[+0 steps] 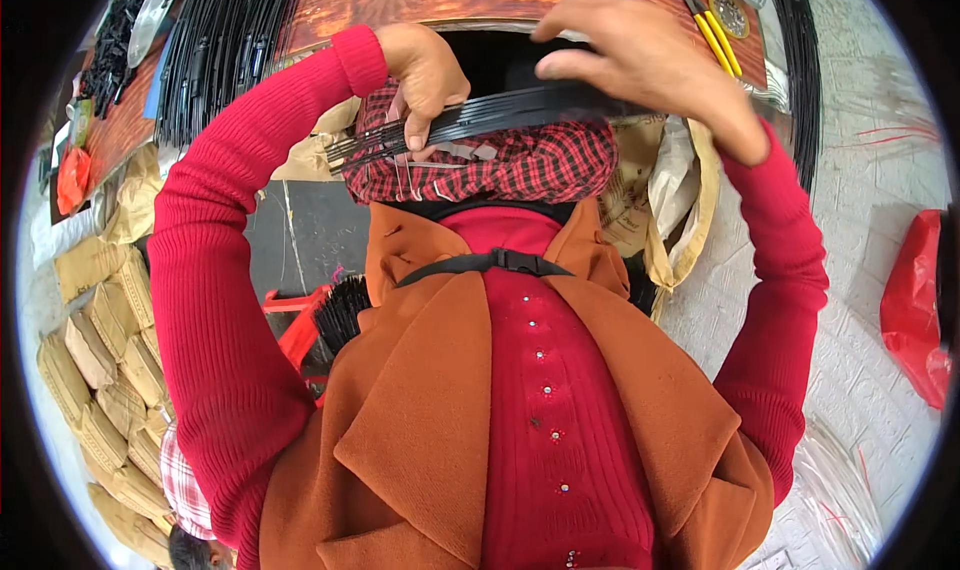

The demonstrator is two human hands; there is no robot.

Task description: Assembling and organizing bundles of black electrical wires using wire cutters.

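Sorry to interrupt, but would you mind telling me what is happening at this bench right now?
A person in a red sweater and orange coat is handling a bundle of thin black strips at the edge of a wooden table. The left hand grips the bundle near one end, while the right hand rests over it further along. The bundle lies across a red plaid cloth. More black strips are piled on the table to the left, and yellow-handled tools lie to the right.
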